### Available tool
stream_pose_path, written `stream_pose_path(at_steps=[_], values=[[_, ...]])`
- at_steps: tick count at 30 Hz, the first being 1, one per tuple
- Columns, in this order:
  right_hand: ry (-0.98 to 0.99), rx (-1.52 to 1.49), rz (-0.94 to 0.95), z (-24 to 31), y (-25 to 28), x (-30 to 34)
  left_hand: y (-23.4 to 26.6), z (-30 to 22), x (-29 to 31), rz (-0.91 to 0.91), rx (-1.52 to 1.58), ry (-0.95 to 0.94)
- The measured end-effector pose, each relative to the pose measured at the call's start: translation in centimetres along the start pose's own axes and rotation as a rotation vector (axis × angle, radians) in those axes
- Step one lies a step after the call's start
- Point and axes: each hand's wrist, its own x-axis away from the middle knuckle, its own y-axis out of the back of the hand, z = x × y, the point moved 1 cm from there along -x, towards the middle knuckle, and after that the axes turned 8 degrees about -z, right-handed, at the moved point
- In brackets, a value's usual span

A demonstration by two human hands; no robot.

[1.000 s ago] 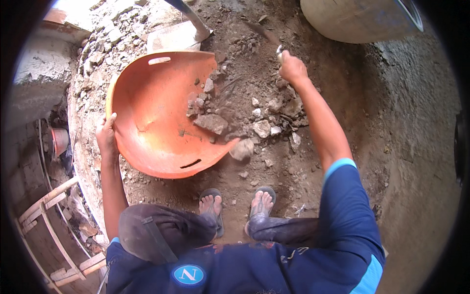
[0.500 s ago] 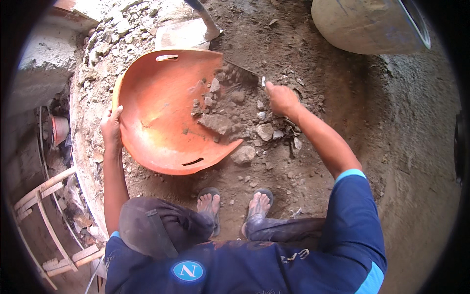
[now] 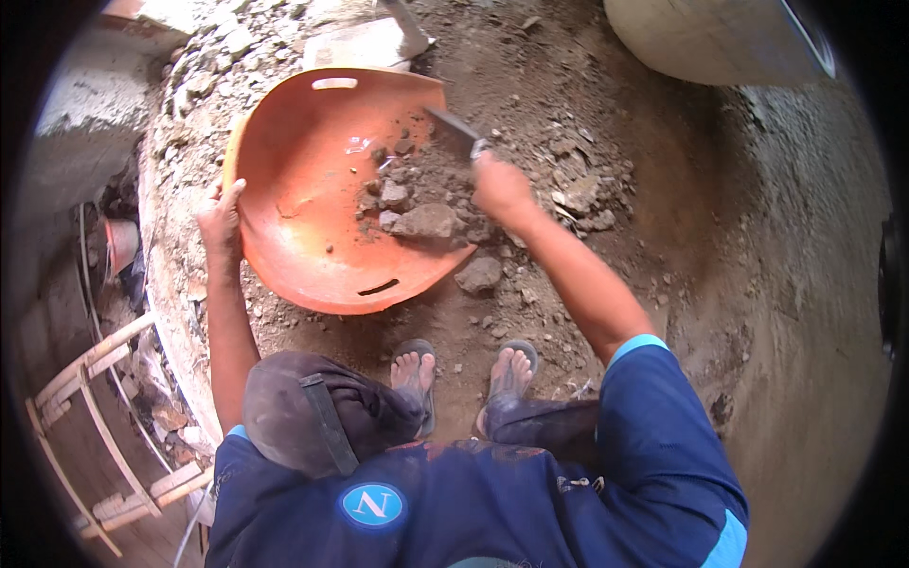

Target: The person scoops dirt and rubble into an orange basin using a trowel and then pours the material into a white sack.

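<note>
My left hand [image 3: 221, 216] grips the left rim of an orange plastic scoop-shaped pan [image 3: 294, 189], thumb over the edge. The pan has slotted handles and its open side faces right. My right hand [image 3: 502, 192] is closed around a hand tool with a flat metal blade [image 3: 454, 125]; much of the tool is hidden by the hand and soil, so its exact kind is unclear. The blade is at the pan's open side, beside a heap of soil and stones. One large flat stone [image 3: 428, 221] lies in the pan near its mouth.
Broken rubble [image 3: 582, 194] lies right of the pan, and a loose stone [image 3: 479, 275] sits below its mouth. A pale rounded container [image 3: 710, 43] stands at far right. A wooden ladder-like frame [image 3: 114, 426] is at lower left. My sandalled feet are near the pan.
My right hand and the blade have moved left toward the pan, and more soil and stones are inside its mouth. The pan appears slightly higher in view, with my left hand still on its rim.
</note>
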Motion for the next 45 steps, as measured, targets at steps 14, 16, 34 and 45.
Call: stream_pose_path(at_steps=[14, 16, 34, 45], values=[[-0.814, 0.042, -0.37, -24.9, 4.1, 9.2, -1.5, 0.2, -1.9, 0.111, 0.013, 0.045], [-0.783, 0.021, -0.204, -23.4, 3.2, 9.6, -1.3, 0.1, -1.6, 0.126, 0.007, 0.026], [-0.551, -0.223, 0.15, -3.6, -0.6, 11.8, -2.8, 1.0, -2.2, 0.092, 0.032, 0.047], [-0.126, -0.247, 0.18, 9.7, -3.8, 12.8, -2.5, 1.7, -1.9, 0.08, 0.049, 0.073]])
